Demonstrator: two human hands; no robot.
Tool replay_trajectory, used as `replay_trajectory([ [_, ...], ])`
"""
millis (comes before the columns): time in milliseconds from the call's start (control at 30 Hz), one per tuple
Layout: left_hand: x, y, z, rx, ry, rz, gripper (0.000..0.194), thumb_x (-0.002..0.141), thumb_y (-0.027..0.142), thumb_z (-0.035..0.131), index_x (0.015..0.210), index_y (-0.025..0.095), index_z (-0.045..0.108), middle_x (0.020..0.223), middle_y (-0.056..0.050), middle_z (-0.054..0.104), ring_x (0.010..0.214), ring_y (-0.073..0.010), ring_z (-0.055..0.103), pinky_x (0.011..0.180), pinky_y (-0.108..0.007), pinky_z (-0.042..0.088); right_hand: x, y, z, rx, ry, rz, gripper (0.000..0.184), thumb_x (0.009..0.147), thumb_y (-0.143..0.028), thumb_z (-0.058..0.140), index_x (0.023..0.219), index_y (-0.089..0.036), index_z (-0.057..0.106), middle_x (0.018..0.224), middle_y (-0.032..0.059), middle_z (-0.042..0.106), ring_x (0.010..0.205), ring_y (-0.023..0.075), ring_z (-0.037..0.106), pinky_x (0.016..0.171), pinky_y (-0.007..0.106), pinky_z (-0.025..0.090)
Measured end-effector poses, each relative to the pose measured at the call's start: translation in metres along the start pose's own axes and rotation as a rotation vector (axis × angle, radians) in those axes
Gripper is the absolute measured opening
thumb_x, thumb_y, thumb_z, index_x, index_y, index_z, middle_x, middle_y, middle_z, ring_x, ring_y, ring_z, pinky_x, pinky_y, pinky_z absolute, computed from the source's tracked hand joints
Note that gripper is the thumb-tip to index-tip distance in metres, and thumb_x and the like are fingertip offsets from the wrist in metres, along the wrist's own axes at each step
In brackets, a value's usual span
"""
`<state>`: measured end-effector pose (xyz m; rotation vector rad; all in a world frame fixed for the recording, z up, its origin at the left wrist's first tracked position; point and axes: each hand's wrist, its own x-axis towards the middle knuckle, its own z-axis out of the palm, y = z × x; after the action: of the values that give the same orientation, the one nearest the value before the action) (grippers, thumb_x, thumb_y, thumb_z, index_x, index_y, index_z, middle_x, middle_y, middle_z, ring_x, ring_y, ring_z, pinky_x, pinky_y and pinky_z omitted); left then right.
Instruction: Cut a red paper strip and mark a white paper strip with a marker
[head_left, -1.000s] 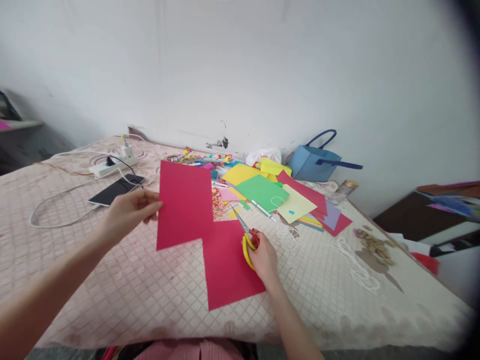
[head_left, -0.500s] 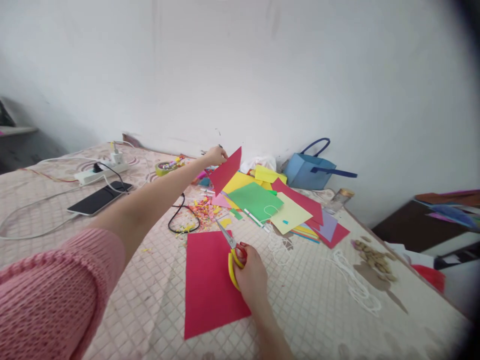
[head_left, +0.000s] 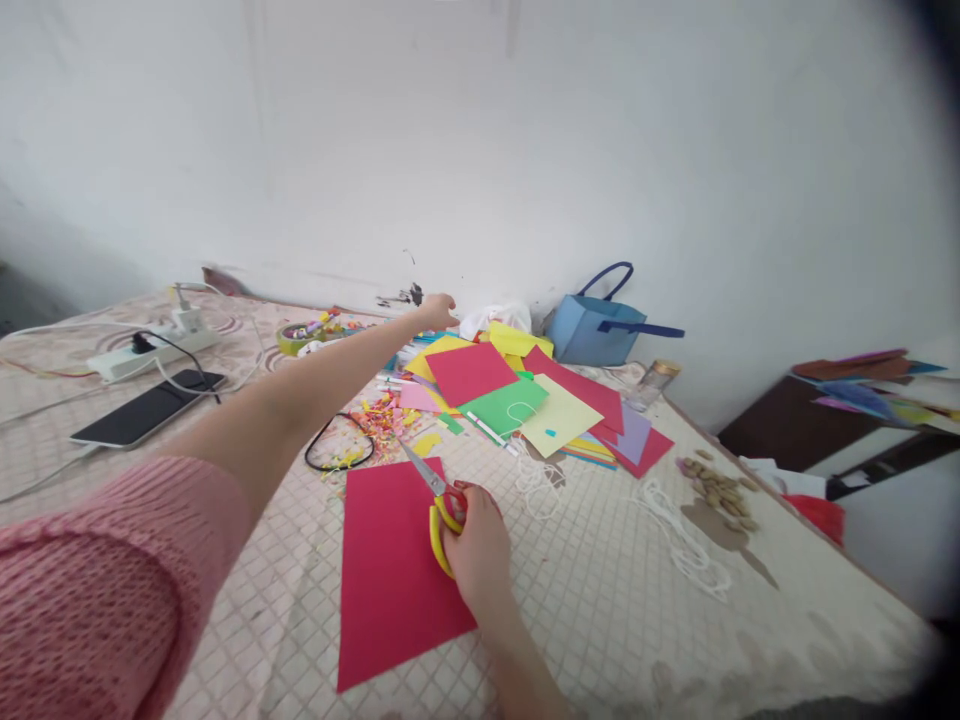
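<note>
In my right hand (head_left: 480, 550) is a pair of scissors (head_left: 435, 485) with yellow and red handles, its blades closed and pointing away to the upper left. Beneath it a large red sheet of paper (head_left: 394, 590) lies flat on the patterned cover. My left hand (head_left: 437, 312) is stretched far out over the back of the paper pile, holding nothing, with its fingers slightly apart. Just in front of it a smaller red sheet (head_left: 471, 376) rests across green paper (head_left: 506, 405) and yellow paper (head_left: 448, 346).
Paper scraps (head_left: 382, 425) and a black cord (head_left: 309, 455) lie left of the pile. White string (head_left: 686, 545), peanuts (head_left: 720, 490), a glass jar (head_left: 654, 383) and a blue bag (head_left: 596, 330) are on the right. A tablet (head_left: 146, 410) and power strip (head_left: 150, 350) lie left.
My left hand has let go of the smaller red sheet, which now lies on the pile. The view has shifted slightly right; my right hand still holds the scissors.
</note>
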<state>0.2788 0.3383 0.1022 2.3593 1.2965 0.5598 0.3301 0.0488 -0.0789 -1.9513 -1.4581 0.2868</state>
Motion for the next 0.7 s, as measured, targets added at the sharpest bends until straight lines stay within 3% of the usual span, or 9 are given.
replay_trajectory([
  [133,-0.045,0.008,-0.021,-0.003,0.075,0.167,0.037,0.085,0.021,0.060,0.120,0.010,0.053,0.107,-0.009,0.064,0.089,-0.0172,0.063,0.083,-0.031,0.049,-0.001,0.006,0.001,0.153,0.032,-0.037,0.030,0.073,-0.020,0.060,0.103,-0.018,0.057,0.103,0.0098,0.065,0.099,0.0259,0.061,0.087,0.037,0.046],
  [267,-0.128,0.000,-0.025,0.002,0.101,0.347,0.034,0.083,0.023,0.057,0.117,0.016,0.058,0.104,-0.005,0.067,0.085,-0.0150,0.063,0.079,-0.025,0.046,0.020,0.012,-0.009,0.183,0.051,-0.146,0.037,0.075,-0.020,0.058,0.111,-0.017,0.055,0.113,0.0108,0.061,0.103,0.0213,0.059,0.087,0.031,0.047],
  [333,-0.175,-0.011,-0.015,0.037,0.061,0.503,0.027,0.086,0.023,0.052,0.110,0.015,0.061,0.098,-0.006,0.068,0.084,-0.0159,0.063,0.077,-0.025,0.046,0.047,0.015,-0.017,0.032,0.058,-0.186,0.038,0.072,-0.021,0.061,0.109,-0.016,0.057,0.112,0.0104,0.061,0.101,0.0209,0.059,0.086,0.030,0.047],
  [400,-0.217,-0.024,0.001,0.068,-0.065,0.602,0.024,0.089,0.022,0.047,0.106,0.017,0.062,0.095,-0.006,0.068,0.084,-0.0168,0.063,0.076,-0.026,0.047,0.082,0.018,-0.024,-0.017,0.081,-0.190,0.037,0.072,-0.022,0.062,0.108,-0.014,0.059,0.106,0.0107,0.063,0.100,0.0228,0.058,0.089,0.034,0.045],
  [500,-0.263,-0.039,0.030,0.069,-0.218,0.748,0.024,0.093,0.021,0.042,0.109,0.017,0.060,0.104,-0.007,0.066,0.097,-0.0193,0.061,0.085,-0.029,0.046,0.138,0.023,-0.031,-0.066,0.119,-0.194,0.034,0.071,-0.018,0.063,0.104,-0.011,0.060,0.107,0.0134,0.063,0.106,0.0251,0.055,0.094,0.037,0.040],
  [600,-0.287,-0.052,0.052,0.074,-0.259,0.756,0.023,0.092,0.018,0.045,0.111,0.019,0.059,0.106,-0.007,0.066,0.098,-0.0202,0.060,0.087,-0.030,0.046,0.175,0.026,-0.033,-0.100,0.146,-0.190,0.031,0.071,-0.011,0.062,0.102,-0.010,0.060,0.105,0.0146,0.062,0.104,0.0249,0.055,0.093,0.037,0.039],
  [700,-0.294,-0.067,0.062,0.010,-0.220,0.724,0.024,0.092,0.018,0.046,0.112,0.020,0.059,0.108,-0.007,0.066,0.100,-0.0203,0.060,0.090,-0.032,0.046,0.182,0.026,-0.030,-0.117,0.170,-0.165,0.022,0.079,-0.012,0.054,0.100,-0.008,0.059,0.105,0.0186,0.061,0.101,0.0259,0.056,0.089,0.039,0.040],
])
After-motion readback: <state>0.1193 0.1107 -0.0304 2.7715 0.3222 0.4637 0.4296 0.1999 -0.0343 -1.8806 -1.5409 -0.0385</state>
